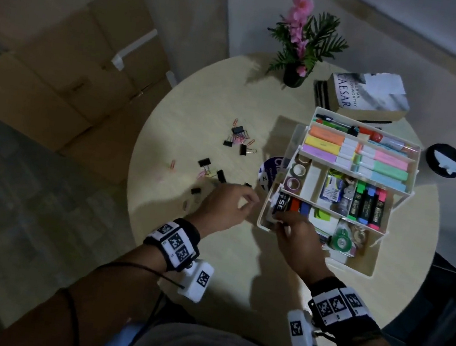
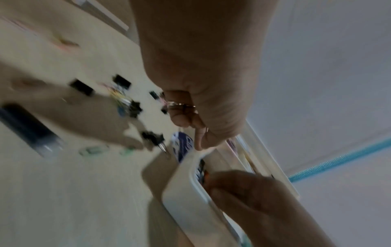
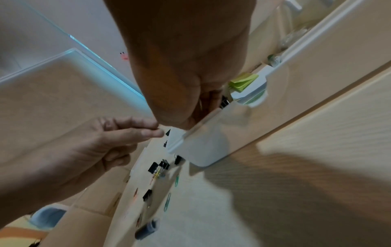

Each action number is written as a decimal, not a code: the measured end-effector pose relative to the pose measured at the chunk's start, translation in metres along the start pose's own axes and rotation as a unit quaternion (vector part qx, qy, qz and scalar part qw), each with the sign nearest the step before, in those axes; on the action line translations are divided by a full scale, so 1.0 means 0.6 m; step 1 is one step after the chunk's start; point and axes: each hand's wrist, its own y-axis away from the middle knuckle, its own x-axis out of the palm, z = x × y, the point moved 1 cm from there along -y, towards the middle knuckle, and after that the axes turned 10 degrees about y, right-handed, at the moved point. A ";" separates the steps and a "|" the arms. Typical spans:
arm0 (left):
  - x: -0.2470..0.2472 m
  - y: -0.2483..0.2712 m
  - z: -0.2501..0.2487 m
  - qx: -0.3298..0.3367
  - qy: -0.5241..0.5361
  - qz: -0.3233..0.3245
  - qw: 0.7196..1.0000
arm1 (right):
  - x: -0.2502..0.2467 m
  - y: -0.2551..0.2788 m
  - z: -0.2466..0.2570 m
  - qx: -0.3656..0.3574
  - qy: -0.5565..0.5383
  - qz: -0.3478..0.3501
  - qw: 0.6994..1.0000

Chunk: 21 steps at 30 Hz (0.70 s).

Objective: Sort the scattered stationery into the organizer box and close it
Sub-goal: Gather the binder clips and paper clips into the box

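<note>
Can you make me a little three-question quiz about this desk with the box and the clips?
1. True or false: the organizer box has its lid shut.
2. Where is the right hand reaching? A) into the front-left corner of the box B) to the book C) to the flower pot
3. Fill in: the black binder clips still lie loose on the ____.

Key: 1 false, its trays stand open. 2 A. 3 table, to the left of the box, close to the left hand.
</note>
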 end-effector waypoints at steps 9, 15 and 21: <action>-0.187 0.079 0.206 -0.118 -0.057 -0.019 0.991 | 0.063 -0.028 0.124 -0.136 0.044 0.159 0.977; -0.191 0.101 0.267 -0.128 -0.041 0.019 0.991 | 0.130 -0.074 0.204 -0.139 0.098 0.258 0.951; -0.166 0.090 0.276 -0.107 -0.022 -0.008 0.994 | 0.197 -0.108 0.241 -0.094 0.164 0.275 0.943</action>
